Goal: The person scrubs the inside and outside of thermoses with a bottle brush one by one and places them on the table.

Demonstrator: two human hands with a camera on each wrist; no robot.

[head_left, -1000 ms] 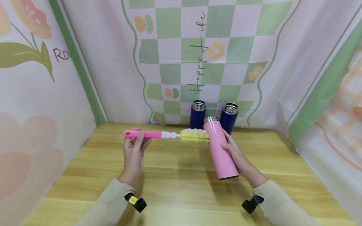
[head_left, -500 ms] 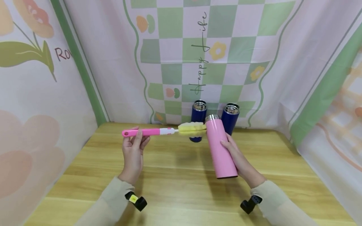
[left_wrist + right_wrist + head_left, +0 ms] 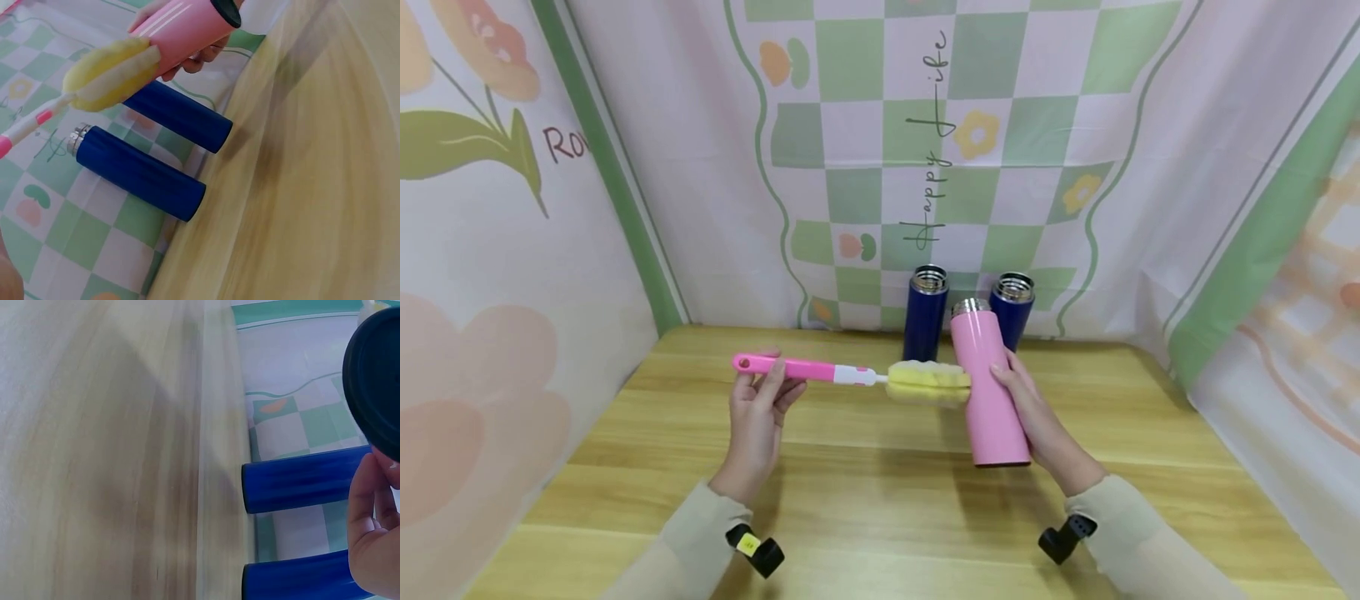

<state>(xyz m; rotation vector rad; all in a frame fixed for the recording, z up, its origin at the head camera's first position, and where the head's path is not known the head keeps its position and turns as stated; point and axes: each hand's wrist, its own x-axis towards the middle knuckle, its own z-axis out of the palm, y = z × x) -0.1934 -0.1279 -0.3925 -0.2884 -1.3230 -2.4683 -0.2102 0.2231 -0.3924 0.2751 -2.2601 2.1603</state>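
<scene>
My left hand (image 3: 758,425) pinches the pink handle of a bottle brush (image 3: 797,369), held level above the table. Its yellow and white sponge head (image 3: 927,379) points right and meets the outer side of a pink thermos bottle (image 3: 992,396), as the left wrist view also shows. My right hand (image 3: 1036,421) grips that bottle from the right. The bottle is lidless, tilted, with its steel mouth up and away. In the right wrist view its dark base (image 3: 378,381) fills the right edge. Whether the sponge presses firmly cannot be told.
Two dark blue thermos bottles, the left one (image 3: 922,321) and the right one (image 3: 1011,321), stand lidless at the back of the wooden table (image 3: 865,508). A patterned curtain (image 3: 700,208) hangs right behind them.
Over the last half second, the brush has dropped a little and shifted right, its sponge now lower along the bottle's side. The pink bottle has risen slightly and stands a bit more upright.
</scene>
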